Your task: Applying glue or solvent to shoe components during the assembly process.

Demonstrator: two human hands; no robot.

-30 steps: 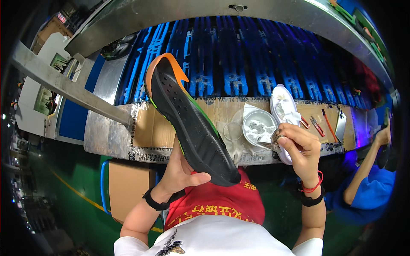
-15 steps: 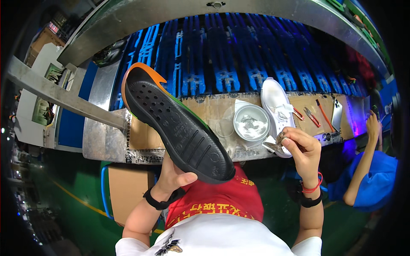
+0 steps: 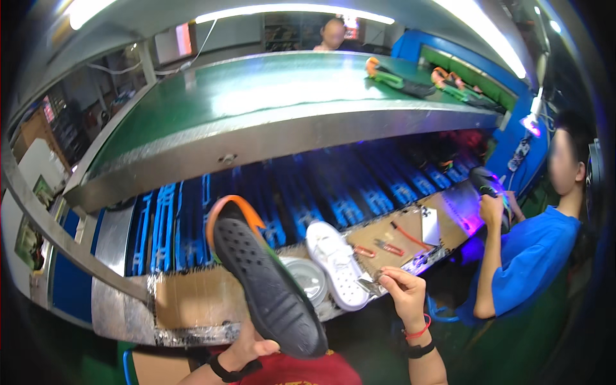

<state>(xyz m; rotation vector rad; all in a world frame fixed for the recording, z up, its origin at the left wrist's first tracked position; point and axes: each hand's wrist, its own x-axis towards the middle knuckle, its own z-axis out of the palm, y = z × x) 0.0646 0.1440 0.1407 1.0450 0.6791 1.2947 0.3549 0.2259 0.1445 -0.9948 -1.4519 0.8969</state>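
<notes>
The left hand (image 3: 247, 350) holds the black sole (image 3: 266, 292) near its low end, over the front of the desk (image 3: 119, 308); most fingers hide behind. The right hand (image 3: 404, 292) pinches a small gray bit (image 3: 370, 285). The sole looks light, bendy, maybe slippery: best held by its sides.

I've got a green belt (image 3: 212, 90) across the top, light tube (image 3: 295, 8) above it, co-worker (image 3: 529, 250) in blue at right; on the bench (image 3: 119, 311), phone (image 3: 429, 226) beside thin red stick (image 3: 411, 236), red-handled snips (image 3: 389, 248) just left of that
</notes>
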